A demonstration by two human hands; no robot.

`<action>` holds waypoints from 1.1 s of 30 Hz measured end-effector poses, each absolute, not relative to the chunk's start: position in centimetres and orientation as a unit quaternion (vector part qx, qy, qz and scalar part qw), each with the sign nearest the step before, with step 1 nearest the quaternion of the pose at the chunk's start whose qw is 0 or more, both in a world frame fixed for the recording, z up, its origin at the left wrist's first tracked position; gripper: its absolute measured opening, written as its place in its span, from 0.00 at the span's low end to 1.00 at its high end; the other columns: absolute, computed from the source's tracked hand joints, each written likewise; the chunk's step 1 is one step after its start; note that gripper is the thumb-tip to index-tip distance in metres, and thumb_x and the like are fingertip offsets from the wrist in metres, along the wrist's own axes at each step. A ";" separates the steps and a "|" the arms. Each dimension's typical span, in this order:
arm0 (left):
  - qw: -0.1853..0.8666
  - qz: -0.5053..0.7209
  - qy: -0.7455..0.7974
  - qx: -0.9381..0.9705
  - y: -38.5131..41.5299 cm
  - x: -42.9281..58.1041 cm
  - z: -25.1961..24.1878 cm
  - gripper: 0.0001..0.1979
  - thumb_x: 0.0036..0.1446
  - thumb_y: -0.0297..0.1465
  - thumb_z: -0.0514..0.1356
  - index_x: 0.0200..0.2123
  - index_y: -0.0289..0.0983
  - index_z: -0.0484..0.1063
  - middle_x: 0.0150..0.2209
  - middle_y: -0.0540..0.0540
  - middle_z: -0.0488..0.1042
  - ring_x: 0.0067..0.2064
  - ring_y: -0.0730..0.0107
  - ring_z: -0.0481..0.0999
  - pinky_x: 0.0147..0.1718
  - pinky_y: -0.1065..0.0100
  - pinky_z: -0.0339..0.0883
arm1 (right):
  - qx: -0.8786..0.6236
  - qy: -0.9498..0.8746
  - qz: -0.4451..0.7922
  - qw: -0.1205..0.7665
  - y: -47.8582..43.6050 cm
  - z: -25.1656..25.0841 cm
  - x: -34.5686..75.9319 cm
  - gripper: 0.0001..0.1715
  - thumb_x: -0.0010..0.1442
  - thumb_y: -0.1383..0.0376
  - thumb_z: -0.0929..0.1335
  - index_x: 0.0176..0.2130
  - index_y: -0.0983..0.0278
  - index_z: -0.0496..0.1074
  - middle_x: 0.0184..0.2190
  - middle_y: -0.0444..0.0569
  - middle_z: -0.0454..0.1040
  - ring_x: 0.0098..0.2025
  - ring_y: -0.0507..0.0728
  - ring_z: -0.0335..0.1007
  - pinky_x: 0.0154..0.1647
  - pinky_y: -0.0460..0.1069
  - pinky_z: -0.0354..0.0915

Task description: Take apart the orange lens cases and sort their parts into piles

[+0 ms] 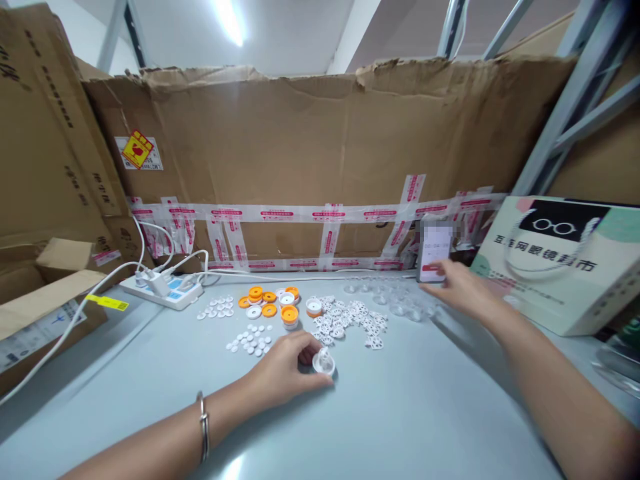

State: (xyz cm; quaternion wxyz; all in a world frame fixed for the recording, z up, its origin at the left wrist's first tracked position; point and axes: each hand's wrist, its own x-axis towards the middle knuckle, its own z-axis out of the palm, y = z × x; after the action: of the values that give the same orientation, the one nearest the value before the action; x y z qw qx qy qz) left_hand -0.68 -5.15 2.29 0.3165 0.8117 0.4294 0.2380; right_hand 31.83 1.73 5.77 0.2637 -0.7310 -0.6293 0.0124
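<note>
My left hand (283, 370) holds a small white round plastic part (324, 363) between thumb and fingers, low over the table. Something white stands up inside its rim, too small to make out. My right hand (459, 288) reaches out to a phone (434, 245) leaning upright at the back. Its forefinger is at the lower screen, by a red button, with the thumb held apart below. Near my left hand lie white patterned plastic pieces (355, 317), orange and white rings (289, 315) and small white discs (254, 341).
Clear domed plastic pieces (403, 301) lie left of my right forearm. A power strip (167, 290) with cables and an open carton (50, 313) are at left. A paper bag (550, 280) stands at right. A cardboard wall (300, 147) closes off the back.
</note>
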 end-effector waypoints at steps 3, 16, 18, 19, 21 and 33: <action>0.313 0.235 0.424 0.817 -5.0 -0.7 2.2 0.11 0.44 0.32 0.63 0.33 0.34 0.70 0.32 0.47 0.69 0.33 0.70 0.67 0.32 0.71 0.61 | -0.602 -0.676 -0.019 0.424 -0.4 7.0 27.1 0.09 0.54 0.59 0.63 0.33 0.62 0.65 0.33 0.50 0.69 0.33 0.57 0.66 0.35 0.51 0.62; 0.282 0.240 0.429 0.824 -5.1 -0.7 2.1 0.10 0.44 0.33 0.62 0.29 0.33 0.69 0.27 0.50 0.68 0.29 0.73 0.66 0.28 0.74 0.59 | -0.359 -0.871 0.224 0.252 -5.1 3.2 16.8 0.04 0.56 0.70 0.63 0.33 0.64 0.67 0.30 0.47 0.71 0.32 0.53 0.65 0.34 0.47 0.60; 0.283 0.238 0.444 0.817 -5.2 -0.6 2.3 0.11 0.42 0.32 0.63 0.29 0.33 0.69 0.27 0.50 0.68 0.28 0.73 0.65 0.27 0.74 0.59 | -0.395 -0.847 0.212 0.287 -5.3 3.7 16.6 0.04 0.57 0.66 0.62 0.33 0.64 0.66 0.27 0.46 0.70 0.28 0.53 0.65 0.30 0.47 0.60; 0.288 0.236 0.445 0.815 -5.3 -0.5 2.3 0.11 0.42 0.32 0.63 0.30 0.33 0.69 0.27 0.50 0.68 0.28 0.73 0.65 0.27 0.73 0.59 | -0.407 -0.832 0.210 0.311 -5.4 4.0 16.7 0.06 0.58 0.64 0.61 0.34 0.63 0.65 0.25 0.46 0.70 0.27 0.53 0.64 0.29 0.47 0.60; 0.301 0.234 0.435 0.816 -5.4 -0.5 2.5 0.12 0.42 0.32 0.63 0.31 0.33 0.70 0.28 0.50 0.68 0.29 0.73 0.66 0.28 0.73 0.60 | -0.414 -0.808 0.213 0.360 -5.4 4.9 17.0 0.08 0.59 0.63 0.60 0.36 0.62 0.65 0.26 0.45 0.70 0.27 0.53 0.64 0.30 0.47 0.60; 0.285 0.283 0.376 0.835 -5.6 -0.9 3.3 0.17 0.45 0.39 0.64 0.38 0.36 0.71 0.33 0.47 0.71 0.34 0.70 0.69 0.35 0.70 0.62 | -0.404 -0.695 0.415 0.426 -4.5 5.7 17.7 0.16 0.53 0.63 0.63 0.42 0.63 0.70 0.29 0.45 0.72 0.30 0.52 0.66 0.35 0.49 0.64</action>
State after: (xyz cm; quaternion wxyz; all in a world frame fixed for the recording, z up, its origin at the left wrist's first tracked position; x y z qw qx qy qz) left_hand -0.92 -5.63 3.35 0.2848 0.8349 0.3762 0.2835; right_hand 17.73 -4.53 5.68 0.4256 -0.4042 -0.6954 0.4146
